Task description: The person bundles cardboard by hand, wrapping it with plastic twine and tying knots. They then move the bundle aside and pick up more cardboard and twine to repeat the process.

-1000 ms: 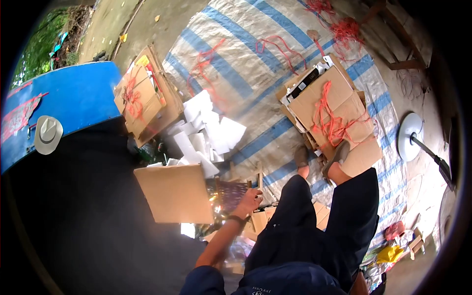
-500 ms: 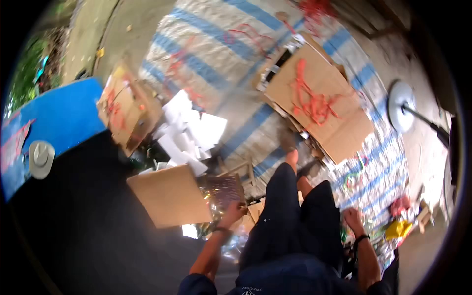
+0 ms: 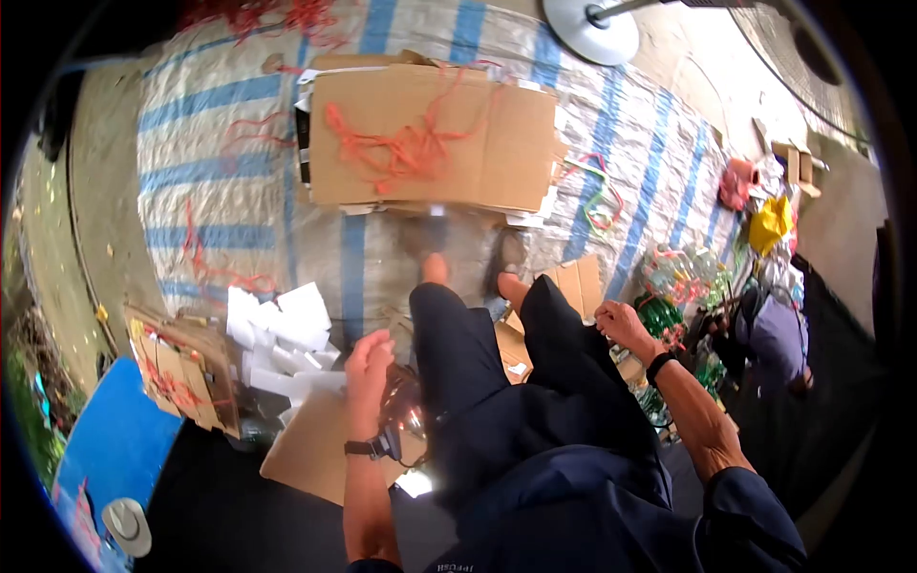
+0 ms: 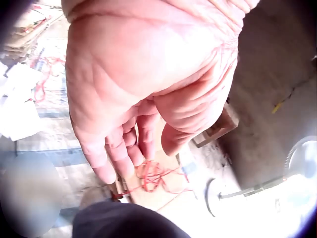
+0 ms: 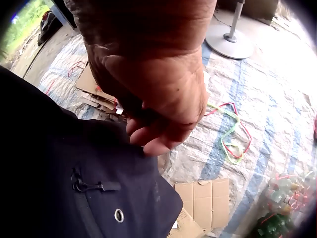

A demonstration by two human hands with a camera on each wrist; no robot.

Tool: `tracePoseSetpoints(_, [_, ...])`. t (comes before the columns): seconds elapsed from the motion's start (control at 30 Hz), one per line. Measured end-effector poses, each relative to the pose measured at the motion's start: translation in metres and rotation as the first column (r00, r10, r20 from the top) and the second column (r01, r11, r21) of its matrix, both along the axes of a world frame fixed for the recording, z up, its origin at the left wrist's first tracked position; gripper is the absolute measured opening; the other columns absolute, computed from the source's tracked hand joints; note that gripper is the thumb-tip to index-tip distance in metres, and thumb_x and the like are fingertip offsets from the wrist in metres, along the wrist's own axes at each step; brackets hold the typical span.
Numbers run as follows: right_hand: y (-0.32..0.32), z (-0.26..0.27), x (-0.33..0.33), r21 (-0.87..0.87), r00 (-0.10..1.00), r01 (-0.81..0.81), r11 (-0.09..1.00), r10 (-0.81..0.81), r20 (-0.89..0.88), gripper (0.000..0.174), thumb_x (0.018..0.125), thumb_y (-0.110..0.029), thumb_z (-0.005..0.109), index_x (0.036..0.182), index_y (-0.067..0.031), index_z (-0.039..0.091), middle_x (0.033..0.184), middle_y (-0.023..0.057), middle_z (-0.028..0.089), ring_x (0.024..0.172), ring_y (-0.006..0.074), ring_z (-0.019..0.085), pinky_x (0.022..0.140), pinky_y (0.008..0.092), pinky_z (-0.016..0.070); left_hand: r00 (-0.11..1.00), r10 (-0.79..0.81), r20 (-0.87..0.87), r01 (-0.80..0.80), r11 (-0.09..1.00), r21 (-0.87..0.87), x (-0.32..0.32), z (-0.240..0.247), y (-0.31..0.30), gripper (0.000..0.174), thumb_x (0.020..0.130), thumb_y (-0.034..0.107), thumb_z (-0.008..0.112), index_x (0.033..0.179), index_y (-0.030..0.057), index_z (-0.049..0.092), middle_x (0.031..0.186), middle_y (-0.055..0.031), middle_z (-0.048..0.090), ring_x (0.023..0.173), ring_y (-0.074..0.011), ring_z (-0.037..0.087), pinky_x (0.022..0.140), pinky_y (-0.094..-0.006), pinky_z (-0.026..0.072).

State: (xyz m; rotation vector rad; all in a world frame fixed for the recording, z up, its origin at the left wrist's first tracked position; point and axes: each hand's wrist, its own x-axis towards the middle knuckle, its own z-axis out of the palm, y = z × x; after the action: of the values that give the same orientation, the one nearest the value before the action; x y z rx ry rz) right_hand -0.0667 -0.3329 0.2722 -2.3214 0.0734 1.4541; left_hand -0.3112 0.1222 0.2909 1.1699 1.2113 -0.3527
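My left hand [image 3: 368, 368] hangs in the air left of my knees, above a flat piece of cardboard [image 3: 310, 449]. In the left wrist view its fingers [image 4: 119, 151] are loosely bent and hold nothing. My right hand [image 3: 626, 327] is beside the right knee of my dark trousers [image 3: 564, 334]. Its fingers [image 5: 158, 144] curl loosely with nothing in them and overlap the trouser cloth in the right wrist view. Before my feet lies a stack of flattened cardboard [image 3: 435, 138] with loose red string [image 3: 401, 143] on top.
White foam pieces [image 3: 277, 339] and a tied cardboard bundle [image 3: 181, 372] lie at the left. Plastic bottles [image 3: 683, 277] and a yellow bag [image 3: 770, 225] are at the right. A fan base [image 3: 597, 33] stands on the far edge of the striped sheet [image 3: 215, 167].
The view has turned to the right, bringing the cardboard stack straight ahead. My left hand has come away from the dark mesh-like item beside the cardboard; my right hand has come into view.
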Motion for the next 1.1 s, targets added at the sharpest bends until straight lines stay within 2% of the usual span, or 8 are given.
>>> tracePoseSetpoints(0.1, [-0.038,-0.005,-0.019,-0.047,0.976,-0.15,0.988,0.155,0.151,0.019,0.084,-0.015,0.055,0.085,-0.002,0.07,0.073,0.0165,0.069,0.066,0.0297,0.07,0.064,0.0394,0.0552,0.987,0.058,0.149,-0.029,0.981,-0.19,0.05,-0.004,-0.005,0.029,0.101,0.017,0.059,0.125,0.0012,0.062,0.12,-0.0069,0.064,0.111,-0.017,0.063,0.093,-0.0322,0.0518])
tracePoseSetpoints(0.23, [-0.051,0.012,-0.046,-0.151,0.994,-0.071,0.986,0.083,0.074,0.02,0.083,-0.017,0.056,0.084,-0.0027,0.071,0.073,0.0171,0.069,0.067,0.0295,0.07,0.064,0.0395,0.055,0.974,0.062,0.217,0.015,0.942,-0.334,0.112,-0.007,-0.013,0.027,0.102,0.017,0.057,0.124,0.0009,0.063,0.118,-0.0072,0.065,0.108,-0.0168,0.063,0.092,-0.0324,0.0524])
tracePoseSetpoints(0.37, [-0.037,0.022,-0.055,-0.157,0.981,0.188,0.97,-0.179,0.072,0.018,0.084,-0.013,0.057,0.089,0.0007,0.068,0.072,0.0152,0.068,0.067,0.0291,0.068,0.064,0.0383,0.0537,0.958,-0.037,0.284,0.145,0.917,-0.371,0.145,-0.019,-0.013,0.027,0.102,0.017,0.058,0.123,0.0008,0.063,0.116,-0.0072,0.066,0.106,-0.0159,0.063,0.091,-0.0308,0.0517])
tracePoseSetpoints(0.5, [-0.057,-0.011,-0.051,-0.096,0.954,-0.062,0.993,0.087,0.287,0.018,0.084,-0.017,0.062,0.089,-0.0002,0.068,0.077,0.0191,0.068,0.075,0.0396,0.067,0.069,0.045,0.0532,0.932,-0.03,0.361,0.168,0.919,-0.357,0.177,-0.029,-0.021,0.026,0.102,0.017,0.058,0.122,0.0012,0.063,0.114,-0.0066,0.066,0.102,-0.0148,0.063,0.088,-0.0295,0.0512])
tracePoseSetpoints(0.6, [-0.05,-0.041,-0.024,-0.211,0.941,-0.225,0.951,0.268,0.205,0.019,0.082,-0.017,0.062,0.089,-0.0005,0.068,0.084,0.0201,0.069,0.083,0.0396,0.068,0.073,0.0475,0.0525,0.932,0.056,0.357,0.107,0.9,-0.422,0.192,-0.045,-0.049,0.025,0.102,0.017,0.058,0.121,0.0014,0.064,0.113,-0.0067,0.066,0.101,-0.0153,0.064,0.086,-0.0299,0.0513])
tracePoseSetpoints(0.77, [-0.058,-0.137,0.048,-0.278,0.928,-0.227,0.933,0.294,0.229,0.025,0.08,-0.019,0.064,0.099,-0.0025,0.066,0.09,0.0199,0.068,0.089,0.039,0.066,0.075,0.0457,0.0532,0.94,0.164,0.3,0.018,0.852,-0.523,0.213,-0.086,-0.114,0.024,0.102,0.017,0.057,0.12,0.0012,0.064,0.112,-0.0083,0.066,0.1,-0.0174,0.064,0.087,-0.0329,0.0527])
tracePoseSetpoints(0.9, [-0.063,-0.213,0.113,-0.265,0.87,-0.283,0.922,0.363,0.334,0.034,0.079,-0.018,0.069,0.109,-0.0049,0.061,0.107,0.021,0.06,0.098,0.0404,0.062,0.084,0.0474,0.0512,0.96,0.235,0.154,-0.105,0.807,-0.581,0.209,-0.135,-0.177,0.022,0.103,0.016,0.056,0.118,0.0006,0.063,0.11,-0.0085,0.066,0.097,-0.0176,0.064,0.088,-0.0335,0.0539])
tracePoseSetpoints(1.1, [-0.055,-0.321,0.198,-0.285,0.737,-0.316,0.905,0.423,0.527,0.039,0.077,-0.016,0.073,0.113,-0.0066,0.061,0.11,0.0198,0.058,0.106,0.0401,0.06,0.086,0.0471,0.0512,0.969,0.248,-0.005,-0.188,0.718,-0.67,0.183,-0.193,-0.244,0.021,0.103,0.017,0.057,0.115,0.0011,0.064,0.109,-0.0066,0.066,0.097,-0.0159,0.064,0.087,-0.0326,0.0535])
